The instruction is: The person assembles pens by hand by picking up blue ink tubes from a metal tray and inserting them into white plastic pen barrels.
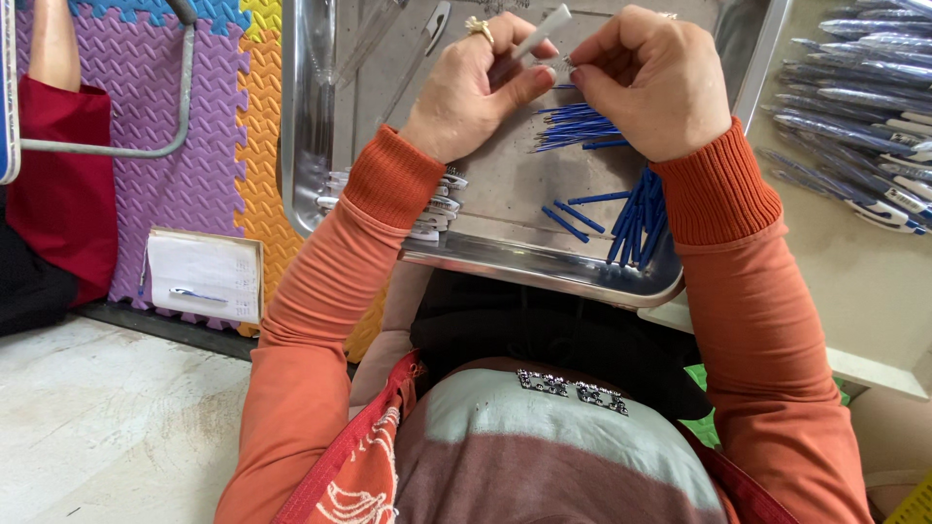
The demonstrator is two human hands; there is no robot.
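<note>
Sleeves of orange knit run up from the lap to a shallow steel tray (544, 267) resting at the person's front. On the tray's near side lie loose blue refills (636, 218), with a second bundle of them further in, just under the hands. Beside the left wrist sits a small heap of white pen parts (442, 199).

Above these, the left hand (476, 87), wearing a gold ring, has its thumb and fingers pinched together on a white pen barrel (541, 31), which slants up and away from the grip to the right. The right hand (650, 78) meets it close, fingertips closed on something thin at the barrel's lower end; what exactly it is, I cannot tell.

Farther right, off the tray, finished pens (864, 107) lie in a pile on the tabletop.
</note>
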